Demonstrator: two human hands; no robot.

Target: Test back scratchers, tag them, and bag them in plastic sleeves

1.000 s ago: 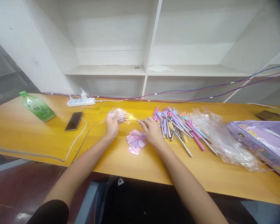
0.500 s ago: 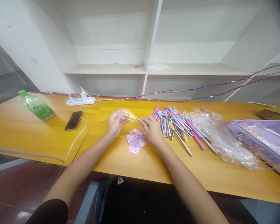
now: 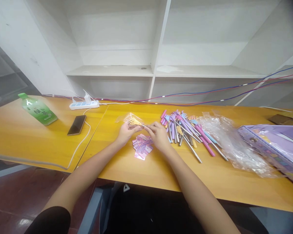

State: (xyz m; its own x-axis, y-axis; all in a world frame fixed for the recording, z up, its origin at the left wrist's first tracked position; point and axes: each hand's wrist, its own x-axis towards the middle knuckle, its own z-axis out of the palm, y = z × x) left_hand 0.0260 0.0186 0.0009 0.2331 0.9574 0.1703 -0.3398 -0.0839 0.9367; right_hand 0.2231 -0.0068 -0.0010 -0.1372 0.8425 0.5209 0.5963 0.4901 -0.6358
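Note:
A yellow hand-shaped back scratcher (image 3: pixel 135 121) with a metal rod lies across between my hands, its yellow end inside a clear plastic bag (image 3: pixel 130 116). My left hand (image 3: pixel 126 132) is closed on the bag around the yellow end. My right hand (image 3: pixel 158 134) pinches the scratcher's rod. Just below the hands, small pink and purple cards (image 3: pixel 142 147) lie in a loose pile on the table. Right of my right hand is a heap of colourful back scratchers (image 3: pixel 180 125) with metal rods and pink, purple, blue and yellow parts.
Clear plastic bags (image 3: pixel 234 146) lie right of the heap, beside a purple box (image 3: pixel 271 146). At the left are a green bottle (image 3: pixel 40 111), a phone (image 3: pixel 76 125) and a white power strip (image 3: pixel 84 104) with cables. White shelves (image 3: pixel 112 70) stand behind the table.
My left hand has moved right, closer to my right hand, and the bag now covers the yellow end further. My right hand has barely moved.

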